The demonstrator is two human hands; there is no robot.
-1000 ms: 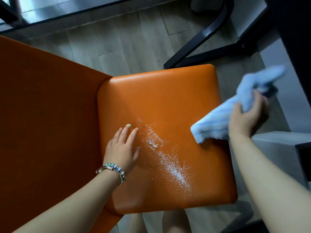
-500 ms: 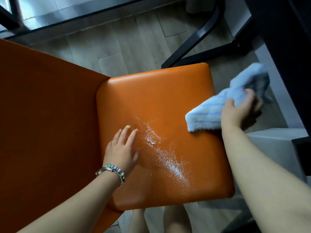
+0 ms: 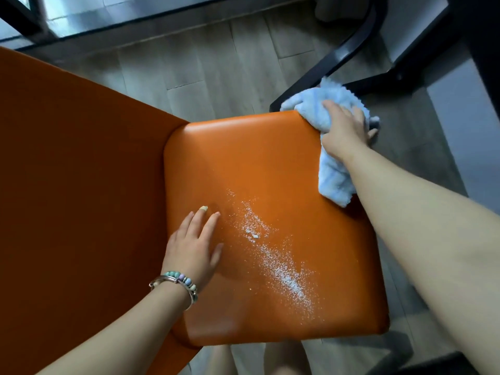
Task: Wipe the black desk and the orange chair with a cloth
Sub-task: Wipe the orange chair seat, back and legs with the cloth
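The orange chair seat [image 3: 270,163] fills the middle of the view, with its orange backrest [image 3: 75,185] at the left. A streak of white powder [image 3: 273,255] runs diagonally across the seat. My right hand [image 3: 343,128] presses a light blue cloth [image 3: 332,180] onto the seat's far right corner, fingers spread over it. My left hand [image 3: 194,244], with a beaded bracelet on its wrist, rests flat on the seat beside the powder. The black desk [image 3: 481,36] shows only at the top right edge.
Black curved desk legs [image 3: 341,58] stand on the grey wood floor [image 3: 203,77] just beyond the chair's far corner. A light wall or panel [image 3: 454,109] runs along the right. My knees show below the seat's near edge.
My right hand has carried the cloth from the air at the seat's right side down onto the far right corner. The left hand has stayed put.
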